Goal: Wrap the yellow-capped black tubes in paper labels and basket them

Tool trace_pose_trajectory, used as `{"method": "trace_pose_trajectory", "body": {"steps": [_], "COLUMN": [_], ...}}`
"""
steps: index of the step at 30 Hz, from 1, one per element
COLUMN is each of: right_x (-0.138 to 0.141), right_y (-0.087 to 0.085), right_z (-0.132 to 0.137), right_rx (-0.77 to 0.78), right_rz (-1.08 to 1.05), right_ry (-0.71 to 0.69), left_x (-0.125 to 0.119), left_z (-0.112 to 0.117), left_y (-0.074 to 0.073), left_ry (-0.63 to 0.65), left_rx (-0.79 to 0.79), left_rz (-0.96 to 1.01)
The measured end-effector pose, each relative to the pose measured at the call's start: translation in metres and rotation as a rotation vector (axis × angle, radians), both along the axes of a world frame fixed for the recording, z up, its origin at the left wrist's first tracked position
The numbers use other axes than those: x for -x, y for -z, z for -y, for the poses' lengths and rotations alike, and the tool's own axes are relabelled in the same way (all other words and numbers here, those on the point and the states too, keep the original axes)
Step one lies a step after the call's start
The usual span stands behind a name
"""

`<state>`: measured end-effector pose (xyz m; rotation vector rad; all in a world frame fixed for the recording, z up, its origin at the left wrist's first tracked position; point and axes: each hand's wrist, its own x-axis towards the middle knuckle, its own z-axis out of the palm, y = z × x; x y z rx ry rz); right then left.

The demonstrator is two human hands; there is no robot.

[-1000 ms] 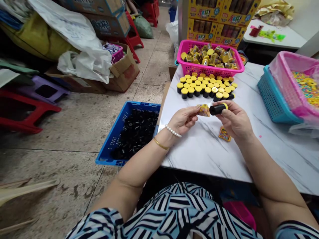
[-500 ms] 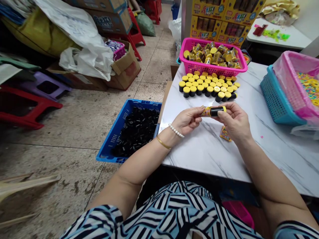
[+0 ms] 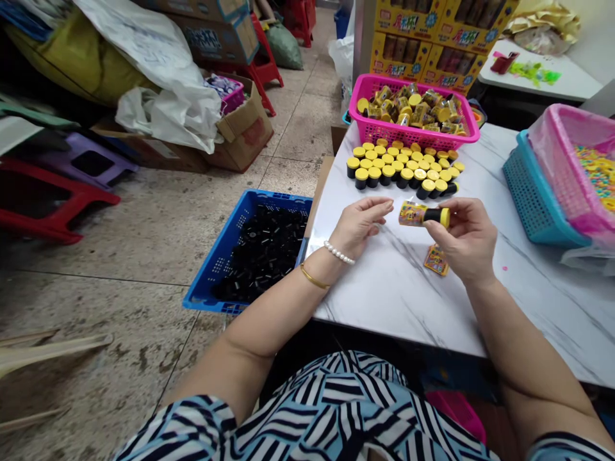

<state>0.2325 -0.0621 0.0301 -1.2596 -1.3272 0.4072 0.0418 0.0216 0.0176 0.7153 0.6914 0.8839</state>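
My right hand (image 3: 468, 237) grips a small black canister with a yellow lid (image 3: 436, 216), held sideways over the table. A clear printed plastic sleeve (image 3: 411, 214) covers its left end and sticks out past it. Just left of the sleeve, with a gap between, is my left hand (image 3: 364, 221); its fingertips are pressed together and nothing shows in them. Below the right hand, flat printed sleeves (image 3: 436, 260) lie on the white marbled table (image 3: 384, 288). Rows of black canisters with yellow lids (image 3: 388, 171) stand beyond both hands.
A pink basket (image 3: 418, 136) of wrapped canisters stands behind the rows. Blue and pink baskets (image 3: 538, 186) with colourful candy are at the right. On the floor to the left, a blue crate (image 3: 204, 282) holds black canisters. Yellow printed boxes (image 3: 403, 48) are stacked at the back.
My left hand has come off the sleeve, leaving a gap. My right hand has shifted slightly right with the canister and the sleeve on it.
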Motion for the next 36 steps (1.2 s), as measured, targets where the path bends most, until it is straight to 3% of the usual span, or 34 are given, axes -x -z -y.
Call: {"method": "trace_pose_trajectory", "body": {"steps": [2,6,11,17,26,29,34,36], "right_x": [-0.001,0.000,-0.010,-0.010,-0.016,-0.014,0.003,0.006], "right_y": [-0.003,0.001,-0.001,-0.012,-0.001,0.007,0.019,0.018], "right_z": [0.001,0.002,0.005,0.011,0.004,0.004,0.002,0.001], "right_rx": [-0.002,0.017,0.033,-0.030,-0.168,-0.114,0.181,0.196], "right_rz": [-0.008,-0.017,0.173,0.440,0.599,0.506,-0.015,-0.077], "right_ry": [-0.009,-0.110,-0.125,-0.103,-0.095,-0.065,-0.112,-0.152], "left_x": [-0.001,-0.005,-0.006,-0.003,-0.001,-0.002,-0.002,-0.001], "left_z": [0.002,0.003,0.000,0.007,0.003,0.004,0.005,0.002], "left_y": [0.002,0.008,0.013,0.004,0.002,0.003,0.003,0.004], "left_ry": [0.056,0.288,0.246,0.265,0.301,0.264,0.214,0.251], "left_rx": [-0.095,-0.220,-0.285,-0.298,-0.239,-0.306,-0.379,-0.343], "left_rz": [0.002,0.056,0.040,-0.002,-0.063,-0.101,-0.133,-0.104]}}
